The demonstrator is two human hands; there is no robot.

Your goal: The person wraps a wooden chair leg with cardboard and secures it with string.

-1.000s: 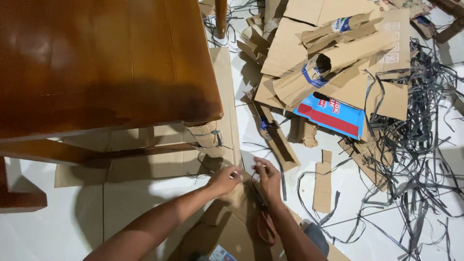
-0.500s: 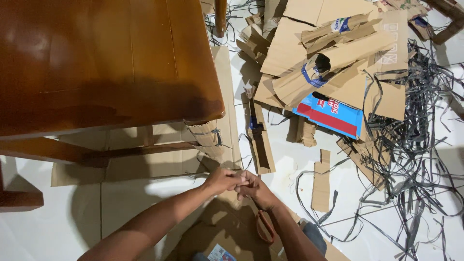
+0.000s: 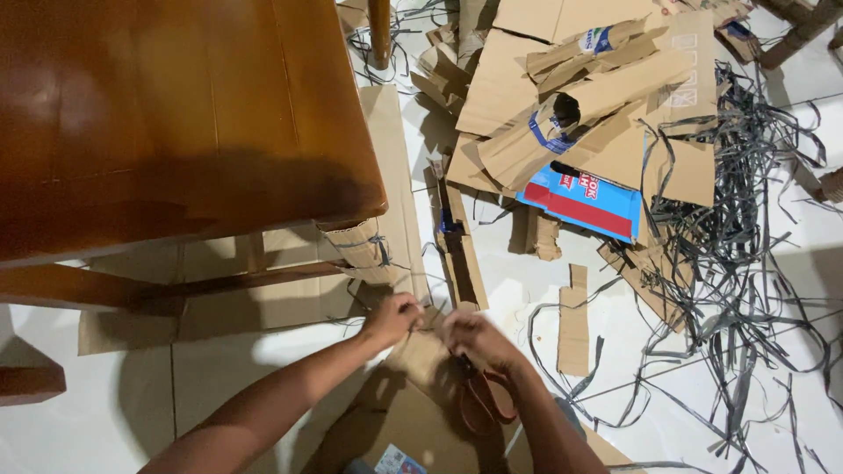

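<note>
The left hand (image 3: 392, 318) pinches the near edge of a small folded cardboard piece (image 3: 421, 351) with fingers drawn together, while the right hand (image 3: 474, 341), just at its 3 o'clock, has fingers curled closed around the orange-handled scissors (image 3: 487, 397), whose loops hang toward 6 o'clock over a flattened cardboard box (image 3: 413, 421) on the floor. At 12 o'clock from the hands lies a long narrow open cardboard carton (image 3: 457, 254) with something small and blue inside; what it is I cannot tell. A wooden table (image 3: 167, 114) stands at 10 o'clock, a heap of flattened cartons (image 3: 580, 96) at 1 o'clock, and tangled grey plastic strapping (image 3: 746, 263) at 3 o'clock.
</note>
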